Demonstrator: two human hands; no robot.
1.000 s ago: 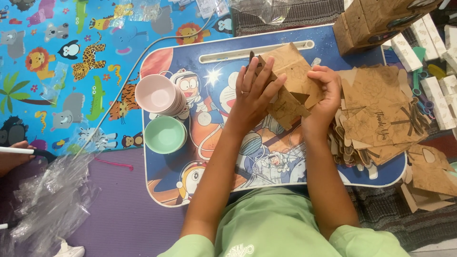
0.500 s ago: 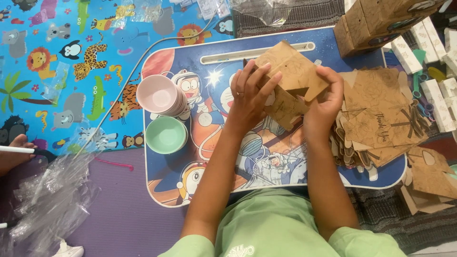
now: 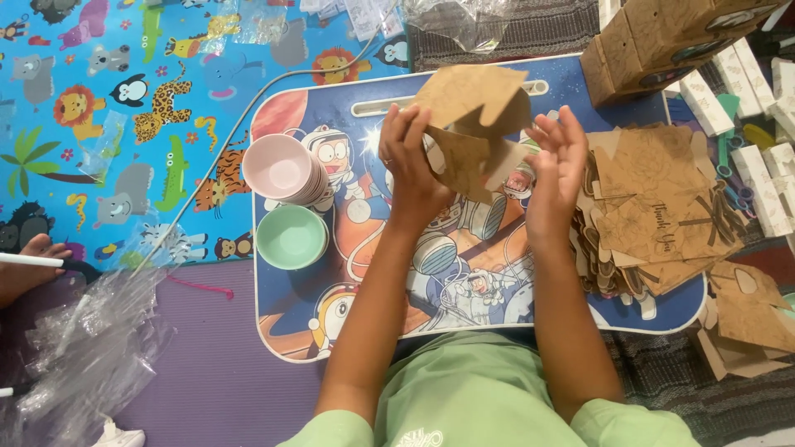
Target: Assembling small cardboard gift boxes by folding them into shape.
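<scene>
My left hand (image 3: 411,161) grips a half-folded brown cardboard box (image 3: 472,124), holding it tilted above a blue cartoon lap tray (image 3: 331,327). Its flaps stand open at the top. My right hand (image 3: 559,161) is beside the box on the right, fingers spread, palm facing it, touching or nearly touching a flap. A stack of flat brown cardboard box blanks (image 3: 654,215) lies on the tray's right side, just past my right hand.
A stack of pink bowls (image 3: 281,170) and a green bowl (image 3: 290,236) sit on the tray's left. Folded brown boxes (image 3: 662,41) stand at top right, white packets (image 3: 745,99) beside them. Clear plastic bags (image 3: 83,348) lie lower left. Another person's hand (image 3: 25,265) holds a white stick at the left edge.
The box has been lifted and turned higher over the tray. My right hand has let go of it and opened, while my left keeps its hold.
</scene>
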